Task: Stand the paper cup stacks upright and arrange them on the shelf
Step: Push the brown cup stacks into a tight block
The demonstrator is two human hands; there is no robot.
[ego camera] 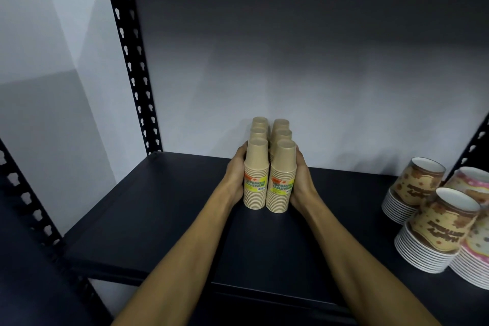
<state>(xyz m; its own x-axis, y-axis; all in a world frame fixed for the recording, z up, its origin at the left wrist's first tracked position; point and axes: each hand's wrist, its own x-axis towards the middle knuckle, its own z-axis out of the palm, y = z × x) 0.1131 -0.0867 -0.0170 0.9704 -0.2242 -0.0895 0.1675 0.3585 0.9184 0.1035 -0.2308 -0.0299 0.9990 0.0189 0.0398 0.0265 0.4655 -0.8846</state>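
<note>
The kraft paper cup stacks (268,174) in front of you look like matt tan paper with finely ribbed rims, each front stack carrying a glossy yellow label (255,186). They stand on a shelf (164,209) of smooth, dark, matt board, framed by black painted metal uprights (135,71) with punched slots. To your right, the patterned cup stacks (434,225) show a slight sheen and white rolled rims.

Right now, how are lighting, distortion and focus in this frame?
Head view: dim, back wall shaded at the top and brighter lower down; wide-angle bending of the shelf uprights; labels on the kraft cup stacks soft but readable; no glare; both hands evenly lit.
</note>
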